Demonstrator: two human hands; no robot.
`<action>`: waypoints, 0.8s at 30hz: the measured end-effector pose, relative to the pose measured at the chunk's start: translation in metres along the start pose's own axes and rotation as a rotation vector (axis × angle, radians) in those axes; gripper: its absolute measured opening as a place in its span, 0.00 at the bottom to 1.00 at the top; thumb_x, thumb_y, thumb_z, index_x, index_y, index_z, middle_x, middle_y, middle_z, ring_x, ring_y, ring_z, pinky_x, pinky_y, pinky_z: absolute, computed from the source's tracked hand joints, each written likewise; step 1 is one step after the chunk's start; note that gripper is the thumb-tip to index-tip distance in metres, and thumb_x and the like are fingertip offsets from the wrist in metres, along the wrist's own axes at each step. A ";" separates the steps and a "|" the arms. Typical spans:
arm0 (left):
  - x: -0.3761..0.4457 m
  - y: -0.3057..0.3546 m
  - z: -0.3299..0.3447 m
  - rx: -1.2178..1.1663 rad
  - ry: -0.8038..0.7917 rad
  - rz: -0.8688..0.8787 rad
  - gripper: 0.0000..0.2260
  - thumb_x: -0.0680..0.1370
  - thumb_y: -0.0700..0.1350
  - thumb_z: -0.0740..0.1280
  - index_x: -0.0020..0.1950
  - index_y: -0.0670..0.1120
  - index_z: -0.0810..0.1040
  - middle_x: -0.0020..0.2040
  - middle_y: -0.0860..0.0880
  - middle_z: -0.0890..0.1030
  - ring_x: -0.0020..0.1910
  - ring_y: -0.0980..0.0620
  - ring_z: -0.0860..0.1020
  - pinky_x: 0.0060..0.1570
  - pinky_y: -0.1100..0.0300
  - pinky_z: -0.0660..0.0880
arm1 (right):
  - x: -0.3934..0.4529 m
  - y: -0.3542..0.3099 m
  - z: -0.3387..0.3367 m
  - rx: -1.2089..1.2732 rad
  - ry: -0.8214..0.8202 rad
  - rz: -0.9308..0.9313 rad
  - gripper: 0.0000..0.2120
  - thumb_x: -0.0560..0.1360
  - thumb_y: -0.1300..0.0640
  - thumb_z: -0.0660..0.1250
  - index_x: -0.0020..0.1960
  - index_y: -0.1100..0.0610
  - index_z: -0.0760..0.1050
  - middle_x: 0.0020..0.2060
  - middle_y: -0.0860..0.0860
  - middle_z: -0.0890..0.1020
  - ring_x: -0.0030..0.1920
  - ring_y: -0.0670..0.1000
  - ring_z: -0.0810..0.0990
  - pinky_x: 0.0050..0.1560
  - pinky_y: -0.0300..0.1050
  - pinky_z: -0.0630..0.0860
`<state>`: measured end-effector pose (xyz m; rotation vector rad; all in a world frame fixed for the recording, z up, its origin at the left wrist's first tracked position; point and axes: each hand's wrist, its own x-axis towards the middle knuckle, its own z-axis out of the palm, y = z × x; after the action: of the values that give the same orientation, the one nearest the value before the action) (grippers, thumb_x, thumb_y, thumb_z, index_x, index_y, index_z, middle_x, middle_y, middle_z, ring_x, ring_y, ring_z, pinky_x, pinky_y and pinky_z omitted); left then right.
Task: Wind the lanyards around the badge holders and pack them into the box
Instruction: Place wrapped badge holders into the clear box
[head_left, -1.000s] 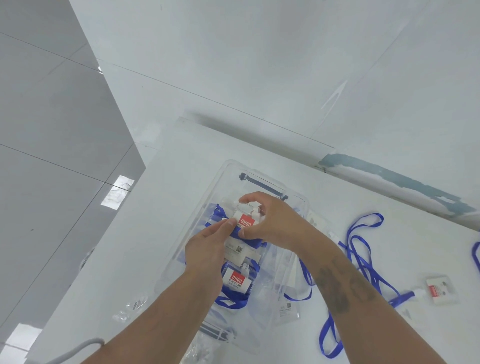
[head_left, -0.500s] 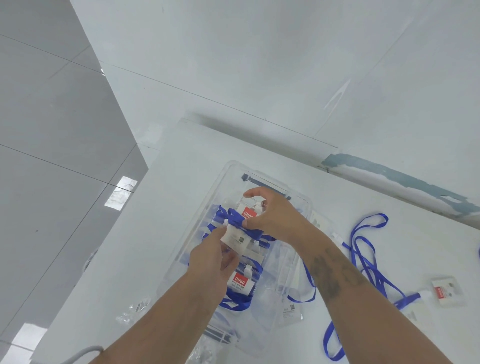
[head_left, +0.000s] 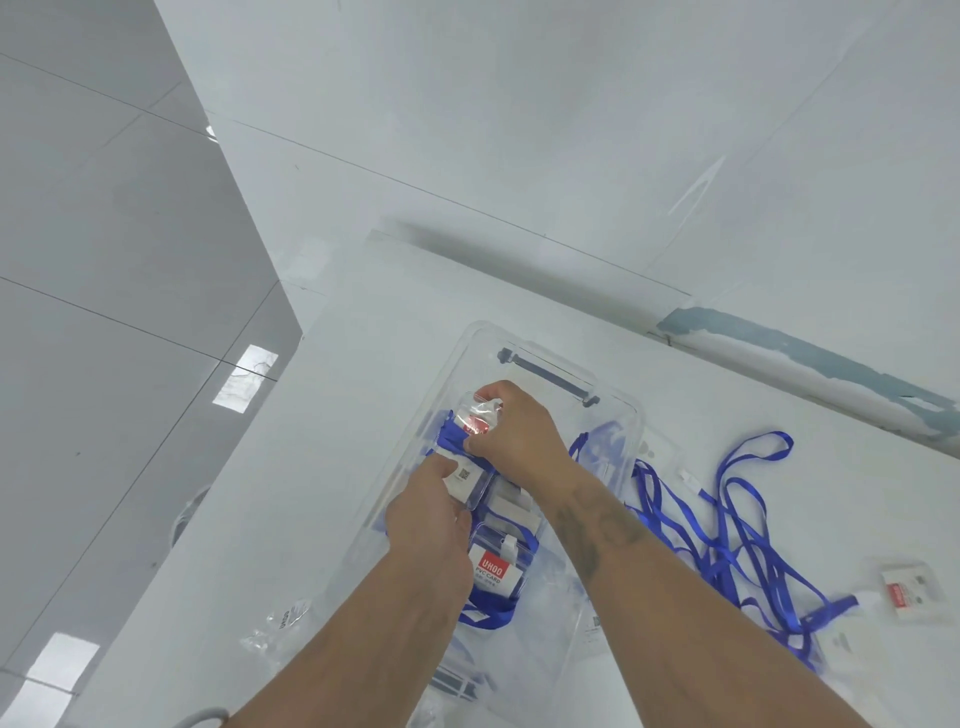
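Observation:
A clear plastic box (head_left: 631, 415) sits on the white table. Both my hands are inside it, on a badge holder (head_left: 470, 480) wound with blue lanyard. My right hand (head_left: 519, 434) pinches its far, red-labelled end. My left hand (head_left: 431, 514) grips its near end. A second wound badge holder (head_left: 496, 569) with a red label lies in the box just beside my left wrist. Outside the box, to the right, a loose blue lanyard (head_left: 737, 545) lies tangled, leading to another badge holder (head_left: 909, 595).
The table edge (head_left: 291, 384) runs along the left, with grey floor beyond it. Crumpled clear wrappers (head_left: 283, 621) lie at the left of the box. A wall rises close behind the table.
Both hands have pushed the wound badge holder further down and toward the far end of the box. The right hand has shifted onto its far tip.

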<state>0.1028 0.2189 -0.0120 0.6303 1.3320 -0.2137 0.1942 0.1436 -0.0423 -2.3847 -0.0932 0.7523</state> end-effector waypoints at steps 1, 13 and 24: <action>0.000 -0.001 0.000 -0.011 -0.003 -0.001 0.06 0.78 0.43 0.67 0.52 0.45 0.73 0.44 0.44 0.78 0.42 0.47 0.78 0.47 0.52 0.76 | 0.001 0.002 0.002 0.004 -0.003 0.005 0.26 0.70 0.60 0.74 0.64 0.49 0.70 0.51 0.47 0.76 0.48 0.49 0.76 0.34 0.34 0.67; 0.008 -0.006 0.000 -0.066 0.010 -0.004 0.03 0.78 0.43 0.65 0.45 0.47 0.73 0.44 0.45 0.80 0.40 0.47 0.79 0.35 0.55 0.72 | 0.003 0.004 0.019 -0.450 0.121 -0.044 0.25 0.74 0.43 0.69 0.69 0.42 0.68 0.60 0.48 0.77 0.59 0.52 0.74 0.54 0.49 0.76; 0.005 -0.004 0.003 -0.063 0.009 0.030 0.07 0.79 0.43 0.65 0.42 0.47 0.71 0.39 0.49 0.75 0.37 0.50 0.76 0.35 0.56 0.72 | -0.011 -0.004 0.030 -0.247 0.286 0.015 0.29 0.75 0.55 0.71 0.72 0.50 0.64 0.67 0.49 0.67 0.51 0.49 0.76 0.45 0.38 0.73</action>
<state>0.1045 0.2150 -0.0173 0.5985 1.3316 -0.1447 0.1694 0.1602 -0.0538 -2.7054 -0.0512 0.4193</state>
